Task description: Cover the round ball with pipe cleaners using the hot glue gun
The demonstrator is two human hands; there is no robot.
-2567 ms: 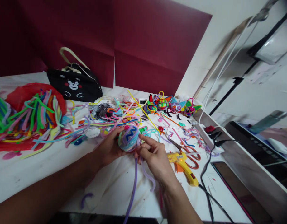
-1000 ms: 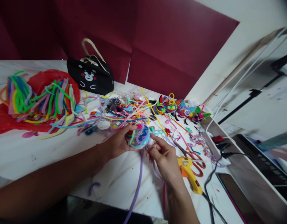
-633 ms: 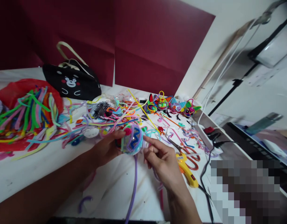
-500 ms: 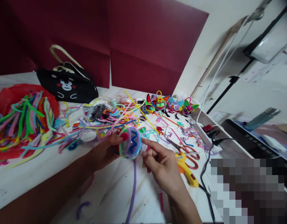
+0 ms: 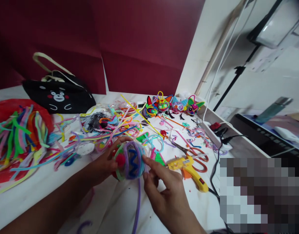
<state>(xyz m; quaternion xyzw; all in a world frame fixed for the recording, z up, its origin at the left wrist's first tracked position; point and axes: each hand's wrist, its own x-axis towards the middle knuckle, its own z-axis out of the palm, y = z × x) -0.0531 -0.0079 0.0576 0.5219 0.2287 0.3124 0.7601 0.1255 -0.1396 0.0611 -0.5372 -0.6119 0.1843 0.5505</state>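
My left hand [image 5: 103, 164] grips a small ball [image 5: 130, 161] wrapped in coloured pipe cleaners, with a blue zigzag and a red pompom on it. A long lilac pipe cleaner [image 5: 137, 208] hangs from the ball toward the table's near edge. My right hand [image 5: 161, 188] is just right of the ball, fingers curled and pinching at its lilac wrapping. Both hands are over the white table [image 5: 37, 185].
A yellow glue gun [image 5: 190, 169] and red-handled scissors [image 5: 195, 156] lie to the right, with black cables [image 5: 216, 162]. Loose pipe cleaners [image 5: 20, 136] pile on a red bag at left. Finished cat-faced balls [image 5: 171, 105] and a black bear tote [image 5: 56, 94] stand at the back.
The ball has been turned in my left hand and brought nearer; the blue zigzag now faces me. My right hand went back to the lilac wrapping. The view shifted right and down.
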